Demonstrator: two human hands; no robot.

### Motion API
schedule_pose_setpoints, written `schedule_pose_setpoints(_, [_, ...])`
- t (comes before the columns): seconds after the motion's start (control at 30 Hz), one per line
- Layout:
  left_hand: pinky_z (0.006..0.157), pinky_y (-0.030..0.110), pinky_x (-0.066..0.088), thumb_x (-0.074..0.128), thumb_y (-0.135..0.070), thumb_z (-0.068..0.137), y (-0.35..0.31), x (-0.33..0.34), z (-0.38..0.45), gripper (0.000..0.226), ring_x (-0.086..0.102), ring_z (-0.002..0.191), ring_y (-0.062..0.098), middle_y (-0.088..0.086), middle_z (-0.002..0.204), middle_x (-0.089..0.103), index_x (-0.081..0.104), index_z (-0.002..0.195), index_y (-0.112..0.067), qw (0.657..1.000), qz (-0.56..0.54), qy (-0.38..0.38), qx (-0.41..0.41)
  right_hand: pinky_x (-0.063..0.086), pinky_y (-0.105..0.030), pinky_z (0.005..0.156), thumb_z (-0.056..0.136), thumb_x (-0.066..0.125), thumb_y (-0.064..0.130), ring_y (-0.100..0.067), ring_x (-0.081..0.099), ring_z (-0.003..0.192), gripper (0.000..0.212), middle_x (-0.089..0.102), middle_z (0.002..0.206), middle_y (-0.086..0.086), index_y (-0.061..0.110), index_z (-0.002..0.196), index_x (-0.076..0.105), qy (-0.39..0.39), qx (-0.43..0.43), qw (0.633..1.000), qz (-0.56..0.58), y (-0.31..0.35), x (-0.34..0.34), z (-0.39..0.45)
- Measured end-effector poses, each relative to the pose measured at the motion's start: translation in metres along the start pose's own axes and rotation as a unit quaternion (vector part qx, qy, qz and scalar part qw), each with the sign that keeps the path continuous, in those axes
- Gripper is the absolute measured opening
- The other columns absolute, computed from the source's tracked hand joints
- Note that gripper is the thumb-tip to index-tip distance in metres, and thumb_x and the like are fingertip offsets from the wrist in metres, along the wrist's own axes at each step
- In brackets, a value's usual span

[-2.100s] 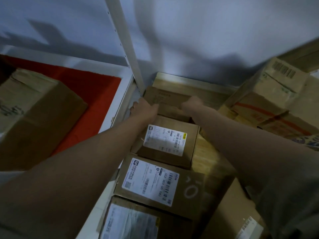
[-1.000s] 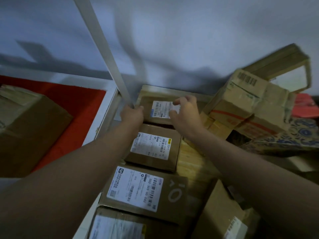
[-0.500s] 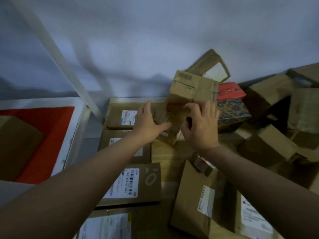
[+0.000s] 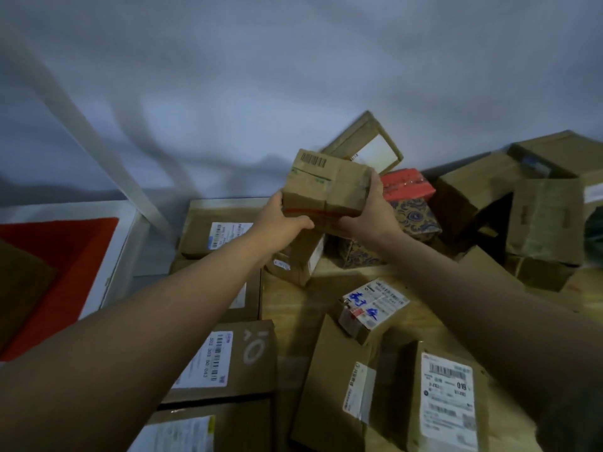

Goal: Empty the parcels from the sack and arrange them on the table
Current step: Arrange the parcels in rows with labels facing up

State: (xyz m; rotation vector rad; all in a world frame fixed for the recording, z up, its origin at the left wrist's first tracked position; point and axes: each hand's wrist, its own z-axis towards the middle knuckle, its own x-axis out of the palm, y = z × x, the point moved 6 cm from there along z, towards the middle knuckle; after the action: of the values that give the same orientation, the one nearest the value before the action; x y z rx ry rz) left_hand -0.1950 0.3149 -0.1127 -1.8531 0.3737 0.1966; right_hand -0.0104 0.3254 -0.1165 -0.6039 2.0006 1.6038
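Note:
A brown cardboard box (image 4: 326, 185) with a barcode on top is lifted above the wooden table (image 4: 293, 298). My left hand (image 4: 280, 223) grips its lower left corner and my right hand (image 4: 368, 210) grips its right side. Along the table's left edge, several labelled parcels lie flat in a row, among them one (image 4: 215, 231) at the back and one (image 4: 231, 360) with a white mark. Loose parcels (image 4: 447, 396) lie scattered at the front right. No sack is in view.
A heap of brown boxes (image 4: 541, 216) fills the back right, with a red packet (image 4: 408, 184) and a blue-patterned box (image 4: 414, 216) beside the held box. A white shelf post (image 4: 98, 151) slants at the left, above a red mat (image 4: 65, 262). A grey wall stands behind.
My hands left the back parcel of the left row, moved right to the barcode box on the heap, took hold of it and lifted it. The view swung right.

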Motion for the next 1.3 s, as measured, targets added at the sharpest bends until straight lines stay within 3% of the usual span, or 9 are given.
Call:
schedule_pose_setpoints(0.23, [0.05,0.007,0.045,0.062,-0.023,0.095,-0.041,-0.028,-0.006,0.028,0.057,0.083,0.002,-0.009,0.099,0.059,0.056,0.122,-0.021,0.973,-0.118,-0.196,0.04,0.057,-0.047,0.091,0.078,0.074,0.049,-0.015,0.061,0.113,0.085,0.059,0.126,0.009,0.033,0.149,0.03,-0.015,-0.114,0.978,0.172,0.024,-0.034,-0.002])
schedule_pose_setpoints(0.33, [0.062,0.019,0.056,0.063,-0.036,0.094,-0.049,-0.044,-0.013,0.018,0.069,0.085,0.013,-0.004,0.096,0.069,0.065,0.101,-0.02,0.952,-0.139,-0.272,0.008,0.052,-0.049,0.1,0.065,0.072,0.073,-0.016,0.052,0.123,0.098,0.05,0.133,0.007,0.036,0.148,0.036,0.033,-0.166,0.976,0.139,0.037,-0.044,-0.009])
schedule_pose_setpoints(0.5, [0.074,0.039,0.062,0.057,-0.05,0.094,-0.052,-0.051,-0.038,0.033,0.074,0.074,0.023,0.004,0.08,0.074,0.063,0.082,-0.019,0.931,-0.181,-0.316,-0.026,0.022,-0.034,0.111,0.068,0.087,0.045,-0.009,0.021,0.137,0.101,0.025,0.147,0.008,0.041,0.15,0.028,0.078,-0.217,0.968,0.094,0.05,-0.059,-0.019])
schedule_pose_setpoints(0.63, [0.078,0.041,0.061,0.05,-0.058,0.095,-0.054,-0.038,-0.058,0.046,0.074,0.077,0.026,0.006,0.081,0.075,0.061,0.08,-0.016,0.926,-0.204,-0.316,-0.027,0.052,-0.048,0.099,0.076,0.081,0.031,-0.01,0.055,0.12,0.076,0.051,0.135,0.01,0.037,0.139,0.039,0.114,-0.163,0.952,0.232,0.048,-0.061,-0.023])
schedule_pose_setpoints(0.8, [0.081,0.034,0.059,0.047,-0.056,0.097,-0.059,-0.033,-0.077,0.051,0.074,0.084,0.022,0.004,0.089,0.076,0.07,0.101,-0.01,0.922,-0.234,-0.309,0.013,0.06,-0.049,0.08,0.087,0.071,0.039,-0.025,0.074,0.097,0.051,0.077,0.102,0.0,0.029,0.126,0.041,0.14,-0.051,0.931,0.333,0.037,-0.06,-0.025])
schedule_pose_setpoints(0.97, [0.072,0.029,0.053,0.047,-0.05,0.099,-0.055,-0.049,-0.087,0.047,0.07,0.073,0.018,0.004,0.086,0.074,0.07,0.101,-0.009,0.907,-0.242,-0.344,0.029,0.061,-0.046,0.081,0.085,0.073,0.04,-0.023,0.071,0.104,0.06,0.073,0.115,-0.002,0.023,0.134,0.043,0.216,-0.03,0.919,0.328,0.032,-0.039,-0.035])
schedule_pose_setpoints(1.1, [0.097,0.041,0.049,0.042,-0.052,0.099,-0.029,-0.061,-0.082,0.046,0.071,0.094,0.021,0.003,0.103,0.074,0.068,0.106,-0.014,0.917,-0.253,-0.309,-0.016,0.061,-0.043,0.076,0.082,0.077,0.038,-0.024,0.073,0.097,0.064,0.075,0.107,-0.002,0.022,0.135,0.043,0.182,0.0,0.916,0.358,0.037,-0.022,-0.034])
schedule_pose_setpoints(1.2, [0.104,0.043,0.042,0.049,-0.053,0.094,-0.003,-0.064,-0.076,0.037,0.06,0.113,0.025,0.004,0.124,0.065,0.064,0.109,-0.023,0.953,-0.074,-0.288,-0.064,0.062,-0.045,0.078,0.079,0.078,0.044,-0.025,0.073,0.095,0.069,0.073,0.111,-0.004,0.022,0.135,0.044,0.102,0.041,0.901,0.42,0.043,-0.023,-0.022])
schedule_pose_setpoints(1.3, [0.112,0.044,0.038,0.069,-0.048,0.086,0.024,-0.046,-0.063,0.072,0.046,0.134,0.027,0.006,0.149,0.047,0.046,0.145,-0.013,0.975,0.045,-0.204,-0.079,0.061,-0.038,0.065,0.079,0.074,0.052,-0.024,0.075,0.094,0.066,0.074,0.112,-0.005,0.019,0.132,0.053,0.061,0.074,0.882,0.461,0.041,-0.028,-0.014])
